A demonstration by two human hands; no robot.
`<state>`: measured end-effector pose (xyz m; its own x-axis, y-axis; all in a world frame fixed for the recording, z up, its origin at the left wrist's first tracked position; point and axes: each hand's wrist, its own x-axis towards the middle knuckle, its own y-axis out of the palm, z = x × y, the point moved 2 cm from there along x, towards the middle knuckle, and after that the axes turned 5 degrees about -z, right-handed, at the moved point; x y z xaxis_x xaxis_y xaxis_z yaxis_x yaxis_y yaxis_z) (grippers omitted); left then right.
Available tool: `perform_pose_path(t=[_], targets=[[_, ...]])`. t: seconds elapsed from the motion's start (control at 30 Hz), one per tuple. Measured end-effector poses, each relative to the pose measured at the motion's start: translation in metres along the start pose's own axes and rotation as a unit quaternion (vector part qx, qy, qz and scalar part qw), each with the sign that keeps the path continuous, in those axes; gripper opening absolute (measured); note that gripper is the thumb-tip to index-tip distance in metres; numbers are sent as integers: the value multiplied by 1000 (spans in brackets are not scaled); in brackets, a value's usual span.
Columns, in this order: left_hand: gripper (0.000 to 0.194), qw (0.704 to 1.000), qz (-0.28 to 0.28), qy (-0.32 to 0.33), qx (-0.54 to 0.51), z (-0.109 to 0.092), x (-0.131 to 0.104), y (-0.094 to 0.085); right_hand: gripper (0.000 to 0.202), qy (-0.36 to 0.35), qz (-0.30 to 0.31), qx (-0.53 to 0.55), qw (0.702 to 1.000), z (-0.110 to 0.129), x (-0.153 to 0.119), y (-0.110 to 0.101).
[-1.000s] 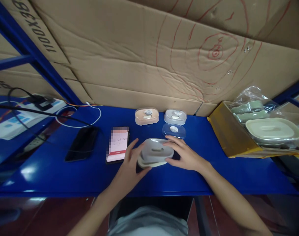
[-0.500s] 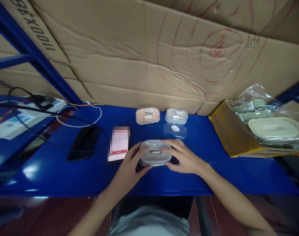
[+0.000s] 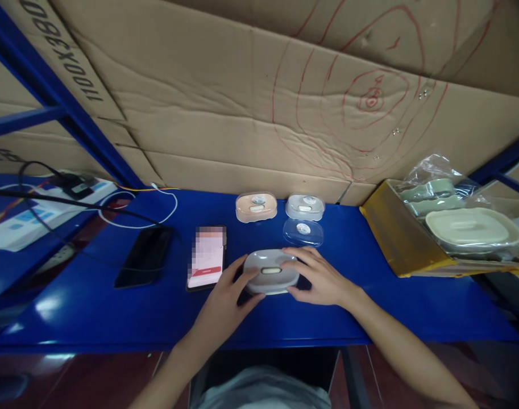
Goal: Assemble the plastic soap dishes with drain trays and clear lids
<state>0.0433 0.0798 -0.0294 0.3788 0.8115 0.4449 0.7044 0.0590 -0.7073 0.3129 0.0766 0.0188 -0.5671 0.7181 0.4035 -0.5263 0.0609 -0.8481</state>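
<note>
Between my two hands is a grey oval plastic box (image 3: 271, 282) with a pale raised bar in the middle of its top. My left hand (image 3: 231, 292) grips its left end, thumb at the near edge and fingers along the far side and top. The right end is gripped by my right hand (image 3: 319, 275) in the same way. Just behind the box lies a clear plastic lid (image 3: 302, 233) with a round sticker. Farther back stand a peach box (image 3: 256, 208) and a pale grey box (image 3: 305, 208), both under clear covers with stickers.
A lit phone (image 3: 207, 255) and a dark phone (image 3: 143, 258) lie left of my hands. Cables and a white power strip (image 3: 46, 210) are at the far left. An open carton (image 3: 382, 233) with bagged green and cream containers stands right. Cardboard (image 3: 199, 85) walls the back.
The whole scene sits slightly lower in view, as my head has tilted a little. Both hands keep their grip on the grey box, with hardly any other movement.
</note>
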Motion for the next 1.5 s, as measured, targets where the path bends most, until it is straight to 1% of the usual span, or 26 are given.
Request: perform_pose_path(t=[0.07,0.13,0.2,0.23,0.3,0.37,0.43,0.5,0.63,0.73,0.93,1.1,1.2,1.3,1.4,1.5], targets=[[43,1000,-11,9,4,1,-1,1,47,5,9,0,1000,-1,-1,0],[42,999,-29,25,5,1,-2,2,58,8,18,9,1000,-6,-2,-3],[41,998,-46,38,4,2,-3,3,69,13,9,18,1000,-15,-3,-9],[41,998,-50,41,2,2,-3,4,70,22,-5,15,1000,-22,-3,-12],[42,998,-48,42,-1,2,-4,4,62,59,-46,-21,997,-38,-6,-19],[44,998,-40,42,-4,2,-4,4,56,106,-79,-82,988,-54,-9,-22],[47,998,-33,44,-7,1,-4,4,54,137,-86,-133,978,-66,-11,-21],[49,998,-27,52,-8,0,-4,3,55,151,-69,-158,973,-73,-13,-16],[50,997,-26,73,-2,-1,-2,2,57,163,-25,-169,972,-74,-14,-3],[49,996,-33,81,5,-1,-1,3,59,166,-17,-166,972,-75,-15,2],[45,994,-33,100,19,1,-2,5,60,175,-24,-169,970,-81,-16,2],[40,994,-24,102,24,-1,-1,3,59,174,-33,-154,972,-78,-16,0],[38,994,-17,103,20,-3,0,2,60,191,-44,-129,972,-78,-15,1],[36,994,-14,106,18,-4,1,1,53,209,-49,-105,971,-78,-14,1],[36,993,3,110,36,-5,1,0,48,216,-56,-95,970,-76,-12,0],[36,992,18,112,60,-5,1,1,51,221,-68,-75,970,-72,-11,-2]])
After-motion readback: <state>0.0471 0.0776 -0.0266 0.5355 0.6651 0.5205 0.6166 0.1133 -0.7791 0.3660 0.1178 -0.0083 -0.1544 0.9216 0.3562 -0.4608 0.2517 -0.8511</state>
